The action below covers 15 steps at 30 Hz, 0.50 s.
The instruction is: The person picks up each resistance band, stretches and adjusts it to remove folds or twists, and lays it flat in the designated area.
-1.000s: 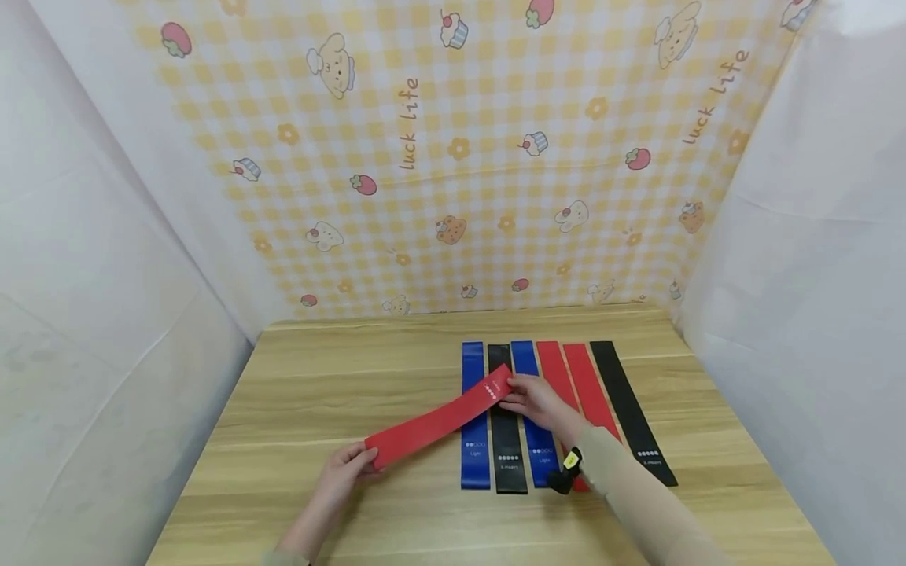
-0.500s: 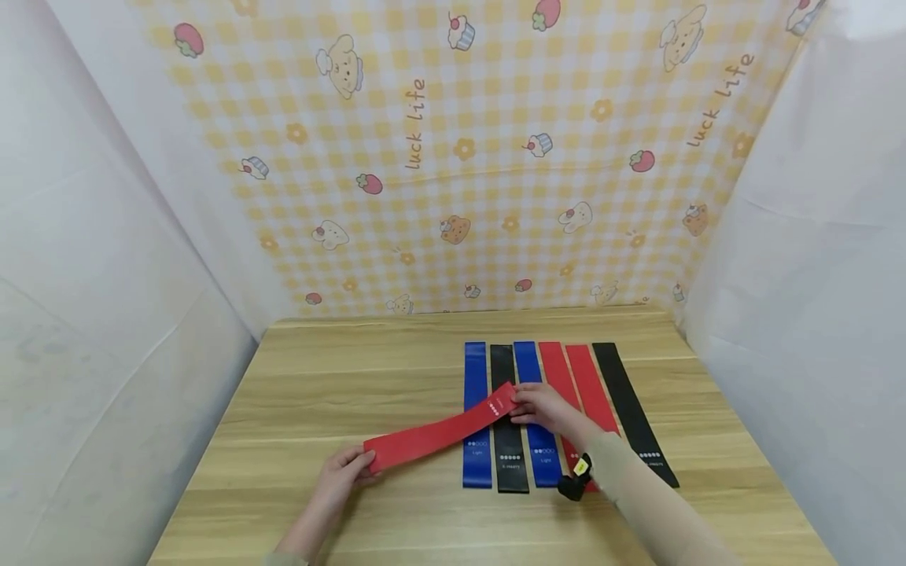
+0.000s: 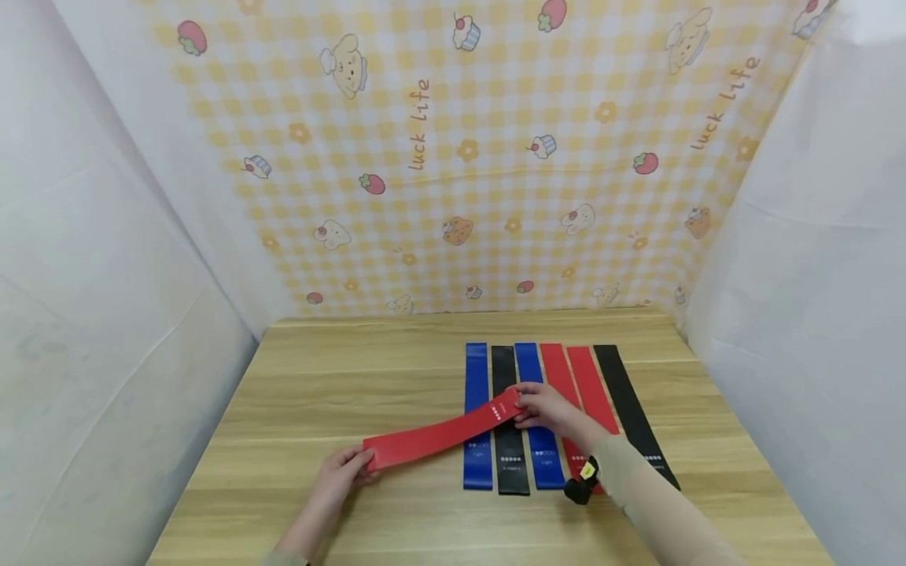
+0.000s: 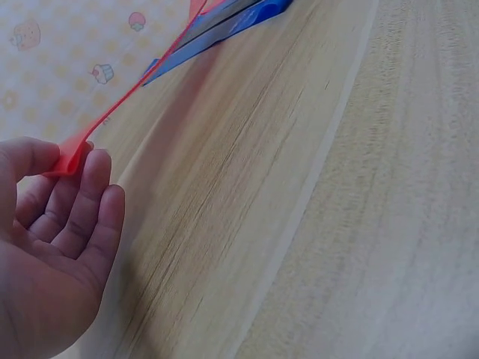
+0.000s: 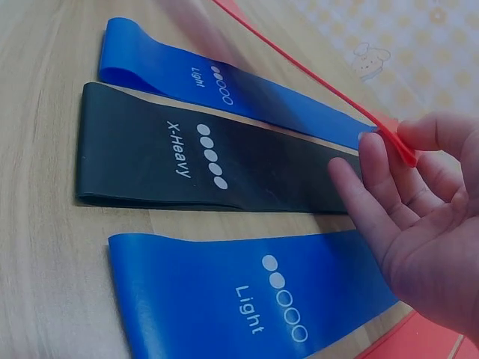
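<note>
A red resistance band (image 3: 439, 437) is stretched out flat between both hands, lifted off the table and sagging slightly. My left hand (image 3: 343, 475) pinches its lower left end, thumb on top; the left wrist view shows the band's folded end (image 4: 69, 158) between thumb and fingers. My right hand (image 3: 548, 409) pinches the printed upper right end, over a black band (image 3: 510, 448) and a blue band (image 3: 547, 450). In the right wrist view the black "X-Heavy" band (image 5: 150, 149) lies below that hand (image 5: 426, 202), between two blue "Light" bands.
Bands lie side by side on the wooden table (image 3: 318, 377): a leftmost blue band (image 3: 477, 464), two red ones, including a red band (image 3: 591, 385), and a black band (image 3: 626, 393) at the far right. A patterned cloth (image 3: 460, 181) hangs behind; white sheets (image 3: 800, 236) flank the table.
My right hand has come down and slightly right with its end of the red band, which slopes less now. The left hand keeps its grip almost in place.
</note>
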Available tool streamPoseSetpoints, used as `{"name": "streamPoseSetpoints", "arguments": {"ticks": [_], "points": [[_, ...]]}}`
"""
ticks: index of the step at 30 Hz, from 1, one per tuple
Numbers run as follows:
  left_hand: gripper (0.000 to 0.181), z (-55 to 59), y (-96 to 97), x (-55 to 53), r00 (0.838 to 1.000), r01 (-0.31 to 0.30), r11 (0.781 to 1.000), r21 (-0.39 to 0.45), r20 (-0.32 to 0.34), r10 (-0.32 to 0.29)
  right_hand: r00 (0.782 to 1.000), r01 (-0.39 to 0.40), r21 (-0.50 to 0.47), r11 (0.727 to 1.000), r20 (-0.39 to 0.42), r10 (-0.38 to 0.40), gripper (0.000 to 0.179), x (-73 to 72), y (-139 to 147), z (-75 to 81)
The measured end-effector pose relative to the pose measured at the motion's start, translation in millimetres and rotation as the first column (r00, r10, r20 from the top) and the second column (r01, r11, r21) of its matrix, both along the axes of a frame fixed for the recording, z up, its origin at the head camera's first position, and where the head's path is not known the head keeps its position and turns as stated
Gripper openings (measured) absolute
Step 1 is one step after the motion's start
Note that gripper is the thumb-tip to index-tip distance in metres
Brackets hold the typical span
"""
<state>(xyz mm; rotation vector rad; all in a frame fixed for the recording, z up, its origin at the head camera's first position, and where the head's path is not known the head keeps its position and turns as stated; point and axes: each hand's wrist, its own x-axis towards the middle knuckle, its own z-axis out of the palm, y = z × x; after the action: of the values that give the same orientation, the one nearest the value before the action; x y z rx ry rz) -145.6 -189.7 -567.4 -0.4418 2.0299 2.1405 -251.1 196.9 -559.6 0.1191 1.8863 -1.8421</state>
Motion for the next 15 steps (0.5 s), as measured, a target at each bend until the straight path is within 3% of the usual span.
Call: {"name": "streamPoseSetpoints", "arguments": {"ticks": [15], "points": [[0.024,1.2,-5.0,0.3,1.000,0.009,0.999,-0.044,0.017,-0.008,0.993,-0.102,0.044,0.994,-0.048,0.104,0.046,-3.1,3.1,7.3]]}}
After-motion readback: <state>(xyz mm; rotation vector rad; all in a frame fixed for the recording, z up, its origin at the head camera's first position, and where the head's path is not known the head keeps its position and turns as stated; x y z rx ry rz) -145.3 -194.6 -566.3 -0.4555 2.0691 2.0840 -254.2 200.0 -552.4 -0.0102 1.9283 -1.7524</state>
